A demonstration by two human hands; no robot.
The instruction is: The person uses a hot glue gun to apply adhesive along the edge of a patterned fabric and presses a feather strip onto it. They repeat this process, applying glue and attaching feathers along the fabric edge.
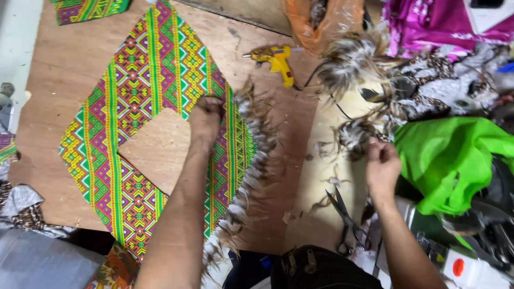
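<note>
A diamond-shaped frame of patterned cloth, green, yellow, magenta and orange, lies flat on a brown wooden board. A fringe of grey-brown feathers runs along its right edge. My left hand presses down on the cloth near the inner cut-out, close to the fringe's upper end. My right hand is closed on a small clump of feathers beside a bright green cloth.
A yellow glue gun lies at the board's far side. Black-handled scissors rest near the front edge by my right arm. A feather bundle, an orange plastic bag, bright green cloth and magenta fabric crowd the right.
</note>
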